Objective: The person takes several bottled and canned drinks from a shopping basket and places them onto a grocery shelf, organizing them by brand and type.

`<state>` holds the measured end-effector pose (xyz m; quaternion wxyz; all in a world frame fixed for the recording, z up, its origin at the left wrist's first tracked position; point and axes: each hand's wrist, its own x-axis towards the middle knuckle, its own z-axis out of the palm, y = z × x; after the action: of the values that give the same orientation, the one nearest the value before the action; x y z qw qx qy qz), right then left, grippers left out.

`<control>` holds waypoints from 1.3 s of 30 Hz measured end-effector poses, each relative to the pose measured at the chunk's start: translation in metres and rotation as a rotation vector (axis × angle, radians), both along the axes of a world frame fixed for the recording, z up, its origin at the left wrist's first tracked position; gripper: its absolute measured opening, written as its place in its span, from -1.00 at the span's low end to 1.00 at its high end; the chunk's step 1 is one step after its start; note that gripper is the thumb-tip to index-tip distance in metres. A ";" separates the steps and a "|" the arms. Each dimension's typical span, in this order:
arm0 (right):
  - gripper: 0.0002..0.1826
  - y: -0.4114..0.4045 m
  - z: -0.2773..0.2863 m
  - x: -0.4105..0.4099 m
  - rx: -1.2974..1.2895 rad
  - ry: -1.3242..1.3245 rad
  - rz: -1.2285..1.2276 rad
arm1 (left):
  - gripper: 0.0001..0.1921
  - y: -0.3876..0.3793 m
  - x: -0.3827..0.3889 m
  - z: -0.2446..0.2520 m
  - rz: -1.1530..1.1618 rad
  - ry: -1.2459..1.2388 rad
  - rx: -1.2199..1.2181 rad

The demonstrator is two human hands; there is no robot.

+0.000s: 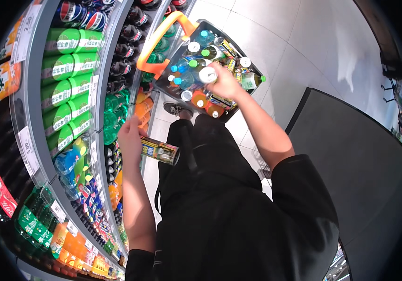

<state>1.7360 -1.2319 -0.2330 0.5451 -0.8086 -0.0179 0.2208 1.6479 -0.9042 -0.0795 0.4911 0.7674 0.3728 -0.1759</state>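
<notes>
My right hand (226, 82) is over a dark shopping basket (172, 90) and grips a can with a white lid (208, 75). Bottles and cans fill the basket, among them a blue-capped bottle (187, 80), an orange drink bottle (199, 98) and a green-capped bottle (251, 80) lying at its far right corner. Beside the shelves, my left hand (130, 135) holds a dark can with yellow print (160, 150), tilted sideways; its fingers are partly hidden behind the hand. An orange handle (148, 45) rises from the basket's left side.
Drink shelves (97, 105) run along the left, with green-labelled bottles (58, 95), dark cola bottles (130, 35) and orange drinks (78, 246). Pale floor tiles (267, 31) lie beyond the basket. A large dark panel (352, 158) stands at the right. A shoe (173, 109) is near the basket.
</notes>
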 end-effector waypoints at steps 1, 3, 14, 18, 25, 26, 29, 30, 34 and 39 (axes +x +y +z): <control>-0.34 -0.009 -0.019 0.004 -0.056 -0.018 -0.073 | -0.59 0.009 -0.008 -0.004 0.009 0.006 0.002; -0.33 -0.017 -0.043 0.011 -0.484 -0.152 -0.149 | -0.64 0.027 -0.023 -0.013 0.297 0.039 -0.256; -0.29 -0.020 -0.133 0.049 -0.721 0.061 -0.015 | -0.71 0.035 -0.060 -0.022 0.704 0.231 -0.553; -0.20 -0.005 -0.118 0.047 -0.653 0.092 -0.065 | -0.73 0.030 -0.056 -0.024 0.694 0.217 -0.617; -0.38 -0.018 -0.109 0.013 -0.582 0.052 -0.271 | -0.77 0.009 -0.026 -0.028 0.581 0.197 -0.696; -0.44 -0.020 -0.107 0.006 -0.565 0.058 -0.262 | -0.78 0.003 -0.020 -0.027 0.573 0.200 -0.690; -0.59 0.006 -0.051 -0.013 0.016 0.368 -0.277 | -0.80 -0.007 -0.013 -0.034 0.508 0.172 -0.607; -0.58 0.013 -0.024 -0.020 0.215 0.535 -0.244 | -0.82 -0.012 -0.008 -0.036 0.465 0.162 -0.555; -0.44 0.031 0.056 -0.047 0.829 0.950 0.083 | -0.82 -0.041 0.014 -0.030 0.146 0.038 -0.296; -0.38 0.061 0.088 -0.053 0.477 0.626 0.485 | -0.83 -0.070 0.019 -0.033 -0.114 -0.072 -0.075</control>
<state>1.6825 -1.1713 -0.1450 0.6276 -0.5275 -0.0912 0.5653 1.6672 -0.9739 -0.1129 0.5216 0.7744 0.3036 -0.1897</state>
